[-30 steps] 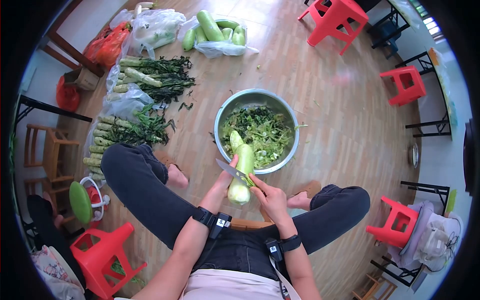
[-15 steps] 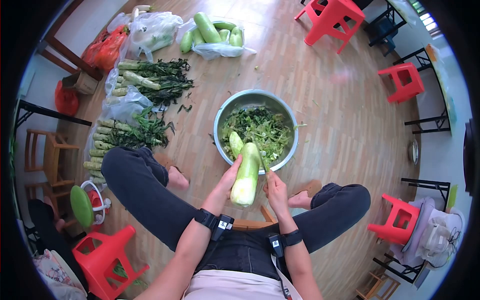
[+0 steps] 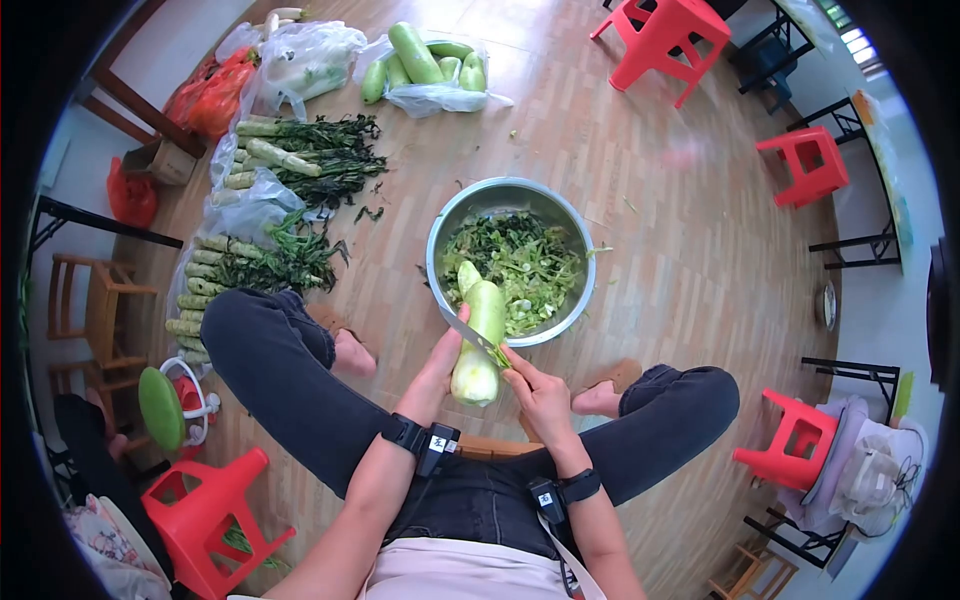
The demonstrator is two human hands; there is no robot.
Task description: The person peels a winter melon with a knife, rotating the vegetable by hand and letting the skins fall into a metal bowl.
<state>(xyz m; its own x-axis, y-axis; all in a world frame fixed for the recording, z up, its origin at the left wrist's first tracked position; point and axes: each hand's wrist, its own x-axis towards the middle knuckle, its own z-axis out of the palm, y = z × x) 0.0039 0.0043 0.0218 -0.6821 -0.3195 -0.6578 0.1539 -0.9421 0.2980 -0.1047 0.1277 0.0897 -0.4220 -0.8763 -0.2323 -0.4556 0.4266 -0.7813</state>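
The long green gourd [image 3: 486, 305] was held lengthwise, its far part over the near rim of the metal bowl [image 3: 457, 216] and its pale near end outside it. It was gripped by the left hand [image 3: 436, 366], the thumb laid along its side; the other fingers were largely hidden, and their spread could not be told. The knife [image 3: 466, 331] was held by the right hand [image 3: 543, 396], its fingers curled together at the handle end, its blade laid slantwise across the gourd. Cut greens [image 3: 520, 262] were contained in the bowl. 4 red stools [image 3: 668, 42] were noted.
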